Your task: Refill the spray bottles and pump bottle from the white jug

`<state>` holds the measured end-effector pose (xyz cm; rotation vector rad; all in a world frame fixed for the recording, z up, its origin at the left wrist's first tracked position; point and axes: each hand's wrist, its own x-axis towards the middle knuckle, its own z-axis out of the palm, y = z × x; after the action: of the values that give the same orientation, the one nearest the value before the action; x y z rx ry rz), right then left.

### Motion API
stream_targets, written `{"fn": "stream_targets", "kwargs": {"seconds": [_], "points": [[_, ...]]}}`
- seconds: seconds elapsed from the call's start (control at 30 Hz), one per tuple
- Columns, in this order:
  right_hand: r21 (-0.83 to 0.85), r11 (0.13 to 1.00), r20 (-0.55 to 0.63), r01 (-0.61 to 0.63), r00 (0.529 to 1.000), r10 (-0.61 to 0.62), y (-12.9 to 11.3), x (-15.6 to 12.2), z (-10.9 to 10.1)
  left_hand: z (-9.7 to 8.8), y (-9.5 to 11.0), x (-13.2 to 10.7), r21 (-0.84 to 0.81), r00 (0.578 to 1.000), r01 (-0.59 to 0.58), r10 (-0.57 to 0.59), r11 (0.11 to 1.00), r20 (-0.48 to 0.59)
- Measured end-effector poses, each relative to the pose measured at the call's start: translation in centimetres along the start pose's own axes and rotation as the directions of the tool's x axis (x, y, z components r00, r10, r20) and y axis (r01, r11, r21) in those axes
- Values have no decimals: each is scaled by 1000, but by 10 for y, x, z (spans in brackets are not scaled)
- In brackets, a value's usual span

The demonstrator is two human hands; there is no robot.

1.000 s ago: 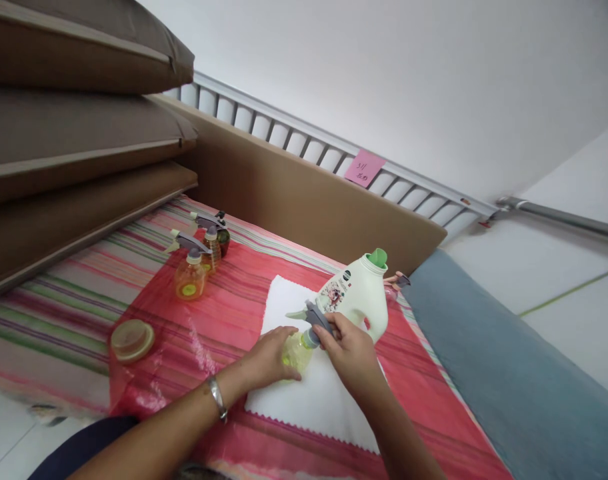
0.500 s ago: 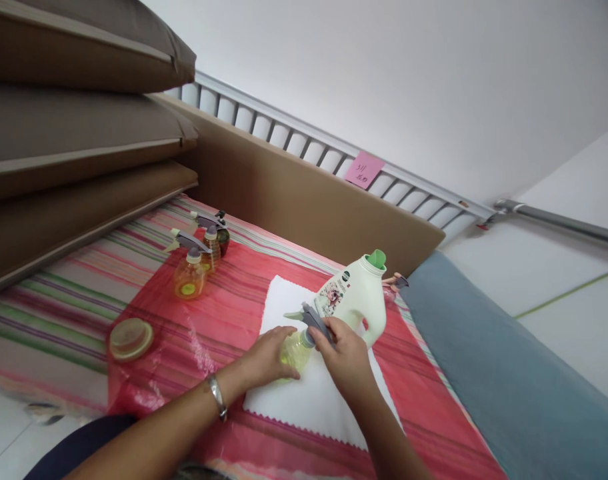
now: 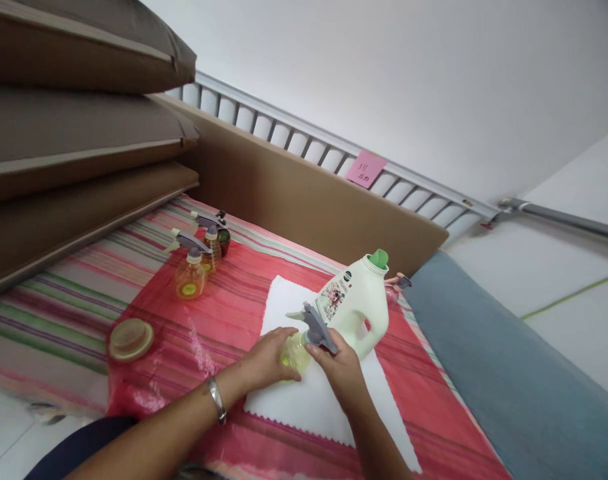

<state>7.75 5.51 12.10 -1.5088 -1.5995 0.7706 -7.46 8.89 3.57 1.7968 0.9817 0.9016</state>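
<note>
My left hand (image 3: 267, 360) wraps round the body of a small spray bottle of yellow-green liquid (image 3: 295, 352), which stands on a white cloth (image 3: 309, 393). My right hand (image 3: 337, 365) grips the bottle's grey trigger head (image 3: 317, 328) from the right side. Right behind them stands a white detergent jug with a green cap (image 3: 360, 303). A metal bracelet circles my left wrist.
Two amber spray bottles (image 3: 189, 270) and a dark one stand at the back left on a red plastic sheet (image 3: 224, 313). A round lid (image 3: 131, 339) lies at the left. Brown cushions (image 3: 74, 127) are stacked on the left, a cardboard panel (image 3: 309, 207) behind, a blue-grey mat (image 3: 509, 380) on the right.
My right hand has turned and slid lower on the trigger head, its wrist dropping towards me. My left hand and the bottle have stayed put.
</note>
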Motion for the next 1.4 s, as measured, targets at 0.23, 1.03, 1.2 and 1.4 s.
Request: {"fn": "stream_targets", "kwargs": {"seconds": [0.23,1.03,1.2,1.4], "points": [[194,977,-33,-88,995,96,13,0,4,1,-1,1,10,1000,-3,3,1000,0],[159,985,-150,-61,985,85,5,-7,18,-64,54,16,-353,974,-164,94,921,-205],[144,989,-139,-38,989,58,11,-6,22,-45,69,25,-381,977,-188,131,906,-171],[209,977,-133,-37,989,65,25,-3,26,-41,73,29,-342,979,-152,94,927,-179]]}}
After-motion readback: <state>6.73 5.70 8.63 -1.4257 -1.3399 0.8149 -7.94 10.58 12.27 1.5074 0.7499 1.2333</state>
